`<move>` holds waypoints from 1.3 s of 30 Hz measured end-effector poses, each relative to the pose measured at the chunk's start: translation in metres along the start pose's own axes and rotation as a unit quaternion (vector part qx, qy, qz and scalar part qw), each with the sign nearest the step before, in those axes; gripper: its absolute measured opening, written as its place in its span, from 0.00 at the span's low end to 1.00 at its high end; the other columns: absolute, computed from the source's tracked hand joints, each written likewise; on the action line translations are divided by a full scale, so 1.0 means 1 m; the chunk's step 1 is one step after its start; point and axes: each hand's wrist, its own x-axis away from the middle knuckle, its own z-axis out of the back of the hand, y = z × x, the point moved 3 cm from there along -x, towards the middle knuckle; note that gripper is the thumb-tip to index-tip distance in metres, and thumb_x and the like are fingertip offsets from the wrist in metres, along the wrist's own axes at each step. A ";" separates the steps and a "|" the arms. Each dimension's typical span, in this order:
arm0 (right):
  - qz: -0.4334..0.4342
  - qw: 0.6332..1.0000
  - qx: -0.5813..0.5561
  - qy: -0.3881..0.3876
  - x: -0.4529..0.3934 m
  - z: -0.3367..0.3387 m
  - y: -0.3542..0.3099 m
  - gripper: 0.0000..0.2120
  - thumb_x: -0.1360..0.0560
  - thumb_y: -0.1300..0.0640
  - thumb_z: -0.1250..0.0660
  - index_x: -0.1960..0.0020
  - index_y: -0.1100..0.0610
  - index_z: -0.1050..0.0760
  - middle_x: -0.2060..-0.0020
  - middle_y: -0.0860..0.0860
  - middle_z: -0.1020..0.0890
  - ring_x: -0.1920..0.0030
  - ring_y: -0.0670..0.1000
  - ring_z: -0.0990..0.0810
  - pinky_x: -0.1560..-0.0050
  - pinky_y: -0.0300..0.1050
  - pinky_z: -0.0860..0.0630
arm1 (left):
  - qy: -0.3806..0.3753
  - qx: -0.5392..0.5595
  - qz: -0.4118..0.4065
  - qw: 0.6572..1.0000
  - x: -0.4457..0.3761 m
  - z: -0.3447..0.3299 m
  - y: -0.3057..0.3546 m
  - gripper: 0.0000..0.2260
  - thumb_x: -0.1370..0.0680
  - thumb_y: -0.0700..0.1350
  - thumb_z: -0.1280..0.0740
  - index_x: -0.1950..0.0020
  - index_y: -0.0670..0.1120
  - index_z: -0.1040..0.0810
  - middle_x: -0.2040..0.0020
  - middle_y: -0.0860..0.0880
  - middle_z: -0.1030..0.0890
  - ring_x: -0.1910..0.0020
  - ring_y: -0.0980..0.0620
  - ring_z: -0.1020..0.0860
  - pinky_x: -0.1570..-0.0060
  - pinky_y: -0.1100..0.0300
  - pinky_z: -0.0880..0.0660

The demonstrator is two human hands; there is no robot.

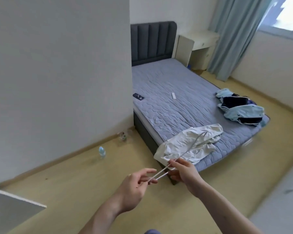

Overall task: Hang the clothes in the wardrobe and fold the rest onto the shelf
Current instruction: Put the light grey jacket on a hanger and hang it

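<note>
Pinching a thin white wire hanger (179,154) at its near end, the left hand (135,188) and right hand (182,171) aim its long axis forward-right, over the crumpled white garment (189,146) on the bed corner (226,144).

we see a room lit by soft daylight from the window (284,16) at the upper right, which is blown out to near white. the curtain (233,34) beside it glows pale. the light is even and fairly bright, with faint shadows under the bed (176,92). the wide lens bends the wall (58,73) and floor (74,183) lines toward the edges. we find the whole frame slightly soft, and the bed's lower right corner smeared by motion blur.
</note>
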 end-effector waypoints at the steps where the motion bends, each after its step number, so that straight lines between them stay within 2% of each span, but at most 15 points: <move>1: 0.002 1.000 -0.007 0.008 -0.006 0.018 -0.003 0.09 0.18 0.58 0.32 0.46 0.63 0.18 0.56 0.57 0.15 0.59 0.53 0.19 0.60 0.43 0.20 | -0.013 -0.015 -0.005 1.000 -0.015 -0.011 0.004 0.18 0.18 0.40 0.37 0.33 0.60 0.23 0.47 0.63 0.15 0.46 0.56 0.17 0.42 0.57 0.22; 3: 0.007 0.999 -0.019 0.026 -0.021 0.053 -0.008 0.08 0.17 0.59 0.33 0.47 0.63 0.18 0.55 0.56 0.14 0.60 0.53 0.18 0.57 0.46 0.20 | -0.026 -0.054 -0.019 0.998 -0.044 -0.028 0.015 0.17 0.20 0.43 0.34 0.34 0.60 0.22 0.48 0.65 0.15 0.46 0.62 0.19 0.45 0.65 0.24; 5: 0.007 0.998 -0.020 0.057 -0.035 0.086 -0.009 0.08 0.17 0.58 0.34 0.47 0.62 0.20 0.54 0.56 0.13 0.61 0.51 0.16 0.57 0.46 0.19 | -0.039 -0.072 -0.030 0.996 -0.072 -0.040 0.024 0.16 0.21 0.45 0.33 0.36 0.60 0.21 0.48 0.66 0.16 0.44 0.67 0.21 0.43 0.70 0.28; 8: 0.002 0.995 0.001 0.101 -0.053 0.130 -0.009 0.08 0.16 0.58 0.36 0.49 0.61 0.21 0.55 0.54 0.13 0.61 0.50 0.17 0.61 0.43 0.20 | -0.057 -0.084 -0.031 0.994 -0.110 -0.050 0.033 0.13 0.20 0.45 0.33 0.39 0.60 0.20 0.47 0.67 0.17 0.44 0.66 0.21 0.42 0.68 0.28; 12: -0.015 0.990 0.029 0.134 -0.082 0.172 -0.007 0.08 0.16 0.59 0.36 0.49 0.58 0.19 0.57 0.54 0.14 0.60 0.50 0.18 0.58 0.45 0.21 | -0.071 -0.108 -0.012 0.991 -0.169 -0.044 0.033 0.12 0.20 0.47 0.33 0.40 0.61 0.20 0.45 0.67 0.18 0.44 0.66 0.22 0.43 0.66 0.26; 17: -0.035 0.984 0.034 0.174 -0.128 0.206 -0.013 0.09 0.16 0.61 0.37 0.48 0.58 0.18 0.57 0.56 0.14 0.59 0.52 0.19 0.57 0.46 0.21 | -0.084 -0.123 0.019 0.989 -0.257 -0.031 0.023 0.14 0.21 0.44 0.34 0.41 0.60 0.19 0.45 0.65 0.19 0.46 0.67 0.23 0.50 0.73 0.27; 21: -0.056 0.975 0.020 0.213 -0.161 0.231 -0.022 0.10 0.16 0.63 0.39 0.49 0.58 0.18 0.59 0.56 0.15 0.60 0.52 0.19 0.59 0.46 0.23 | -0.116 -0.139 0.059 0.982 -0.334 -0.034 0.016 0.15 0.22 0.42 0.35 0.41 0.59 0.19 0.44 0.61 0.19 0.47 0.62 0.22 0.53 0.73 0.27; 26: -0.070 0.965 0.007 0.252 -0.197 0.271 -0.037 0.11 0.16 0.61 0.38 0.48 0.55 0.17 0.58 0.55 0.14 0.58 0.52 0.18 0.57 0.47 0.22 | -0.188 -0.192 0.071 0.961 -0.425 -0.059 0.028 0.14 0.23 0.44 0.36 0.41 0.58 0.19 0.58 0.56 0.21 0.64 0.59 0.24 0.63 0.68 0.28; 33: -0.074 0.949 -0.041 0.303 -0.250 0.334 -0.049 0.12 0.15 0.61 0.40 0.45 0.55 0.18 0.58 0.56 0.16 0.60 0.52 0.18 0.59 0.45 0.21 | -0.241 -0.204 0.065 0.947 -0.532 -0.119 0.056 0.14 0.22 0.43 0.36 0.41 0.56 0.19 0.67 0.53 0.21 0.72 0.57 0.27 0.69 0.66 0.30; 36: -0.080 0.945 -0.062 0.311 -0.282 0.368 -0.049 0.13 0.14 0.61 0.42 0.44 0.55 0.18 0.59 0.56 0.17 0.61 0.52 0.19 0.60 0.44 0.22 | -0.245 -0.201 0.081 0.945 -0.574 -0.151 0.063 0.14 0.22 0.44 0.37 0.39 0.56 0.20 0.64 0.54 0.21 0.69 0.57 0.24 0.66 0.66 0.29; 39: -0.092 0.948 -0.075 0.294 -0.323 0.411 -0.050 0.13 0.14 0.61 0.42 0.43 0.56 0.19 0.61 0.56 0.18 0.63 0.51 0.21 0.63 0.43 0.23 | -0.250 -0.217 0.103 0.938 -0.618 -0.186 0.072 0.15 0.22 0.44 0.37 0.38 0.56 0.20 0.48 0.51 0.17 0.56 0.55 0.20 0.58 0.66 0.27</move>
